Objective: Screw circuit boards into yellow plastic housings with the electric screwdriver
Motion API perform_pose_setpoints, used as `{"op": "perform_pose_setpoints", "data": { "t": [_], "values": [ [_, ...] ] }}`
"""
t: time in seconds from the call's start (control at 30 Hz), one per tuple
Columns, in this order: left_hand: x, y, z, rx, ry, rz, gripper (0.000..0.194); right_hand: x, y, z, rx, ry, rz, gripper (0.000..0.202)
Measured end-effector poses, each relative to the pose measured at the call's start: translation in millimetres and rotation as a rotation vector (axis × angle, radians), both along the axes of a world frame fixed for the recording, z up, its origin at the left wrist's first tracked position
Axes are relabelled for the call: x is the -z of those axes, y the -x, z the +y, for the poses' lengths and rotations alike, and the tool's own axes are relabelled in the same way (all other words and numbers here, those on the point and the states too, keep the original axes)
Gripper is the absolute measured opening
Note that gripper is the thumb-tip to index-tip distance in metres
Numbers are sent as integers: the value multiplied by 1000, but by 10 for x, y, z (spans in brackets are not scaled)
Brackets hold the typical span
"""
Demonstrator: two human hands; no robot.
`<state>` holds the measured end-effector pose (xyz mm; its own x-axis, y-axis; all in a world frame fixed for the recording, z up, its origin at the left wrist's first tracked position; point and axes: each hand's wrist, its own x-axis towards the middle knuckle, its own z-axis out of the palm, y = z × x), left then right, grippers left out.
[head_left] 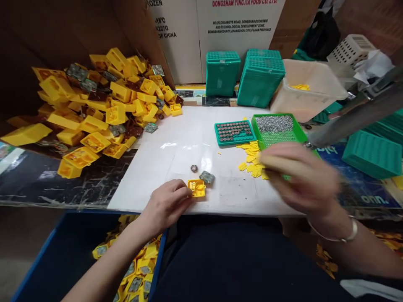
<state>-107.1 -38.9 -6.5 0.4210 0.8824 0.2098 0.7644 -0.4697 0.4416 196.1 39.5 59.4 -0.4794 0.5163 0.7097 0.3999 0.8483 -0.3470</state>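
Observation:
My left hand (170,201) pinches the left side of a small open yellow housing (197,188) near the front edge of the white board (151,167). Touching or just beside the housing lies a green circuit board (207,177), and a small round dark part (194,168) sits behind it. My right hand (299,176), smeared by motion, is over the board's right side, close to a pile of flat yellow pieces (252,157). Its fingers seem curled around a long tan object (283,165), whose outline is blurred.
Yellow housings (94,121) are heaped at the left. Behind my right hand are a green tray (273,126) of small metal parts and a teal tray (234,132) of round parts. A grey metal arm (352,111) slants in at right. A blue bin (56,251) stands below.

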Motion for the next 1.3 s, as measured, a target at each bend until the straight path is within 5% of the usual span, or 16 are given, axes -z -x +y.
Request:
{"op": "perform_pose_setpoints", "data": {
  "t": [0.1,0.2,0.4,0.53,0.7,0.8,0.97,1.17,1.3],
  "values": [
    [-17,-31,-42,13,-3,-19,13,278,397,95,-176,109,-321,24],
    [-28,-40,-50,14,4,-29,10,506,742,257,-189,232,-507,32],
    [59,-68,-5,-99,-88,-14,43,537,1066,475,-179,217,-792,14],
    [104,-140,93,-77,-119,-37,37,434,972,503,-137,249,-646,12],
    [77,-286,272,-316,-247,244,41,267,692,397,-7,11,-421,25],
    [31,-304,376,-212,-157,291,42,239,527,320,87,-62,-389,26],
    [-63,-206,524,-37,-50,217,25,360,306,194,160,-118,-439,22],
    [-72,-378,636,-110,-138,325,32,555,168,-14,167,-248,-463,24],
    [-55,-596,515,-176,-162,418,37,660,132,-168,19,-255,-537,23]
  ]
}}
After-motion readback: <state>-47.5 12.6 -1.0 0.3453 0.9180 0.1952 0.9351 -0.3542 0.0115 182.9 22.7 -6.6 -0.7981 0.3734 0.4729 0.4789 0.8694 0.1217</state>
